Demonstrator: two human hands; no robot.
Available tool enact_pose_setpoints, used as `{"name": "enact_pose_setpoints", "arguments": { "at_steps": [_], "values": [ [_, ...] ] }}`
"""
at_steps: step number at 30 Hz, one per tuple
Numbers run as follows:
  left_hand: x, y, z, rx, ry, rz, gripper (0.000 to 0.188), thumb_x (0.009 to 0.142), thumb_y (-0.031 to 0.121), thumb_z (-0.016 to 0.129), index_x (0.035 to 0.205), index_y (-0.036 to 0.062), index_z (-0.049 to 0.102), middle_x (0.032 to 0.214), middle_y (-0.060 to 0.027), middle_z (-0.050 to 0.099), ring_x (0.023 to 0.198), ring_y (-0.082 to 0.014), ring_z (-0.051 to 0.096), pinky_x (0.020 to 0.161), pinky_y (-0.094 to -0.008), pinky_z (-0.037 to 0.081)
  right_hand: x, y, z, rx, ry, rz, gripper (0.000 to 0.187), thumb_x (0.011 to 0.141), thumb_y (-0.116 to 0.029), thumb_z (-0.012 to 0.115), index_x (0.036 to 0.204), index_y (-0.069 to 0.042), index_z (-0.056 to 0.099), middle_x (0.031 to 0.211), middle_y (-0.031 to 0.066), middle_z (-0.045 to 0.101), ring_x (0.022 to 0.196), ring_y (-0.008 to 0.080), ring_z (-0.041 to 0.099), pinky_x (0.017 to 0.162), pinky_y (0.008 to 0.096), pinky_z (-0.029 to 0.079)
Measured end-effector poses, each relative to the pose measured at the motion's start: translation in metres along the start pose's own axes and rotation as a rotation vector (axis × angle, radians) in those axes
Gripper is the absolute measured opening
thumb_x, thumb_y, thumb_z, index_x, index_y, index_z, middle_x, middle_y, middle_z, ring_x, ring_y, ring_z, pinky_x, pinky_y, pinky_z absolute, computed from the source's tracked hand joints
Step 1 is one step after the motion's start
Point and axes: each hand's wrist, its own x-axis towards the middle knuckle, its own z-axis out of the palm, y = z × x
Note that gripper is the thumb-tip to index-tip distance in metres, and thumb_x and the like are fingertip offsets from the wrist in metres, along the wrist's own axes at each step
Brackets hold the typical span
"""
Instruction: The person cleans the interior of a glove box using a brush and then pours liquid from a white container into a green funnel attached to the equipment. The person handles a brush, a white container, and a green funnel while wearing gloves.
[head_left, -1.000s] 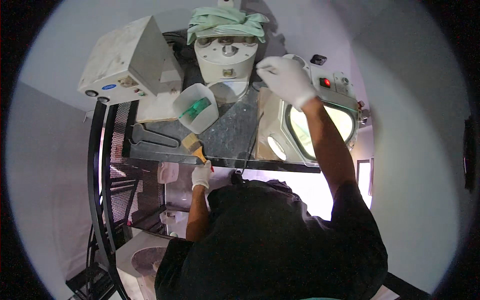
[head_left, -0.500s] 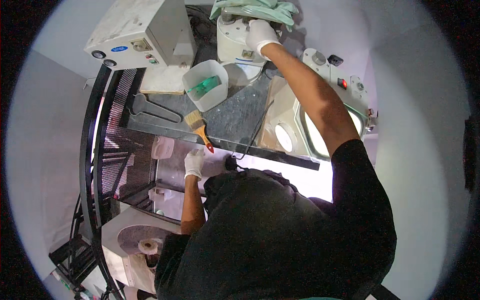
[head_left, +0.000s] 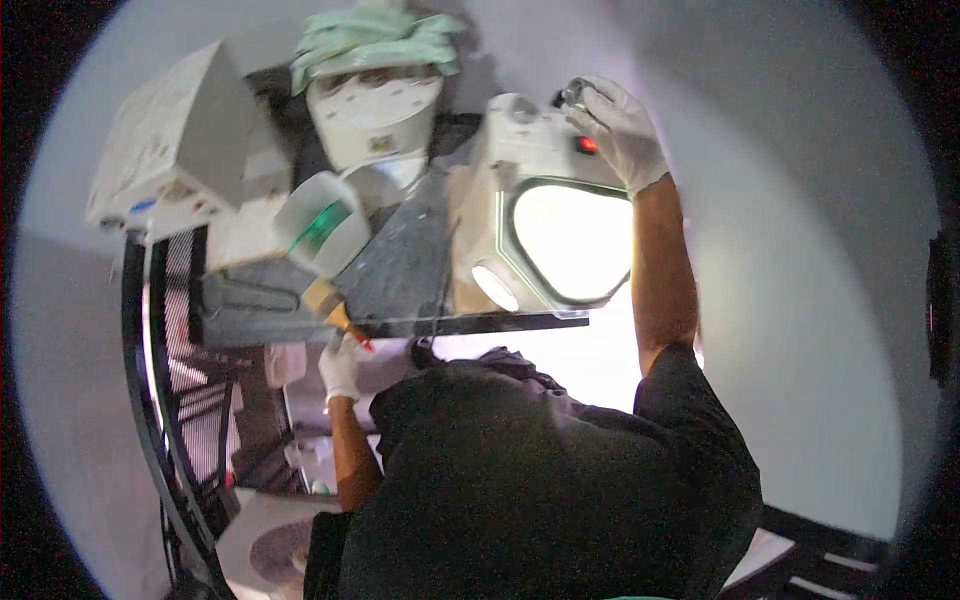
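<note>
My right hand, in a white glove, is raised beside the white machine with the bright window. Its fingers are closed on a small clear, round, cup-like thing, partly hidden by the fingers. My left hand, also gloved, is at the bench's front edge, just below the handle of a paintbrush. Its fingers point up toward the handle, slightly blurred, with nothing visible in them. The brush lies near the edge, its red handle tip jutting over it.
On the bench stand a white tub with a green thing inside, a white round machine topped by a green cloth, and a white box-shaped unit. A wire loop lies left. Another machine stands lower left.
The view has shifted right. My right hand has moved right from the round machine's top and now holds the clear thing. My left hand has come up closer to the brush handle.
</note>
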Motion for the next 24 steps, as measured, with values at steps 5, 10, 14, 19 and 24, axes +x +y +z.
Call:
{"name": "enact_pose_setpoints", "arguments": {
  "at_steps": [5,10,14,19,24],
  "values": [
    [0.009,0.013,0.013,0.071,-0.036,0.113,0.030,0.093,0.025,0.069,0.099,-0.0041,0.073,0.089,-0.0130,0.075,0.082,-0.0206,0.069,0.078,-0.0359,0.052,-0.006,-0.010,-0.140,-0.622,0.268,0.076,0.033,0.088,-0.002,0.071,0.121,-0.001,0.065,0.106,0.0056,0.069,0.100,0.0140,0.064,0.094,0.0257,0.052],
    [0.027,0.007,0.015,0.210,-0.112,0.128,0.024,0.092,0.022,0.070,0.092,-0.0022,0.072,0.083,-0.0106,0.074,0.077,-0.0188,0.068,0.074,-0.0344,0.051,-0.001,0.029,-0.171,-1.126,0.118,0.159,0.036,0.081,-0.002,0.074,0.117,-0.003,0.068,0.101,0.0073,0.072,0.099,0.0162,0.067,0.090,0.0299,0.053],
    [0.026,0.002,0.017,0.127,-0.126,0.111,0.028,0.093,0.026,0.068,0.094,-0.0011,0.073,0.084,-0.0108,0.074,0.080,-0.0204,0.069,0.076,-0.0352,0.052,0.001,0.022,-0.143,-1.395,0.003,0.006,0.039,0.079,-0.003,0.074,0.117,-0.012,0.072,0.107,0.0123,0.072,0.102,0.0275,0.069,0.089,0.0350,0.053],
    [0.010,0.005,0.010,0.277,-0.112,0.094,0.035,0.093,0.032,0.067,0.101,-0.0009,0.074,0.092,-0.0127,0.076,0.087,-0.0229,0.071,0.079,-0.0371,0.052,0.019,0.006,-0.137,-1.553,-0.275,0.113,0.038,0.079,-0.004,0.074,0.117,-0.011,0.072,0.111,0.0133,0.072,0.102,0.0292,0.069,0.090,0.0371,0.054],
    [0.009,-0.024,-0.002,0.194,-0.073,0.033,0.037,0.092,0.031,0.068,0.111,-0.0005,0.074,0.101,-0.0166,0.076,0.092,-0.0263,0.072,0.084,-0.0371,0.052,0.022,0.000,-0.137,-1.599,-0.339,0.142,0.036,0.080,-0.008,0.075,0.116,-0.011,0.072,0.111,0.0149,0.072,0.101,0.0316,0.069,0.090,0.0382,0.054]
  ]
}}
